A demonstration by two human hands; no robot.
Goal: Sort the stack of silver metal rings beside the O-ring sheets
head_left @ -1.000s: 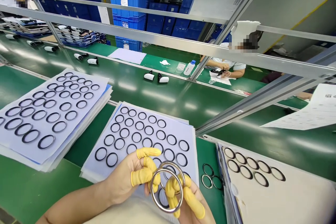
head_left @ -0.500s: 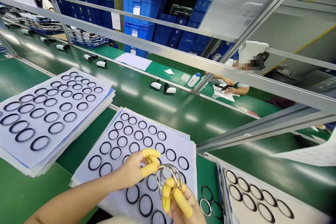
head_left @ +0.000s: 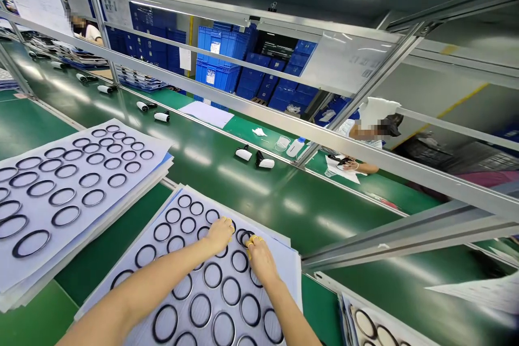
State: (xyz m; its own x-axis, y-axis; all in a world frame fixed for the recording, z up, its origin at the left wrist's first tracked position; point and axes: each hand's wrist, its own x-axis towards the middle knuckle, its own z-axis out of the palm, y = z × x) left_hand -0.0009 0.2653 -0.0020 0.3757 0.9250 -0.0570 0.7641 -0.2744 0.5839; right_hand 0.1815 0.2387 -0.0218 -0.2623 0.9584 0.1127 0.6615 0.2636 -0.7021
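My left hand and my right hand rest low over a stacked white-and-blue sheet printed or set with rows of black rubber rings. Yellow finger cots cover some fingertips on both hands. Between the fingertips sits a dark ring, touched by both hands from either side. The hands hide how it is held. The steel ring from the earlier frames does not show clearly. My forearms cover the sheet's lower part.
A second stack of ringed sheets lies to the left, and a tray of rings sits at the bottom right. Beyond a metal rail run a green conveyor belt, white parts, a co-worker's hands and blue crates.
Both hands have dropped from holding the steel ring up to the sheet, and the ring no longer shows clearly. The view has tilted upward, showing the ceiling lights.
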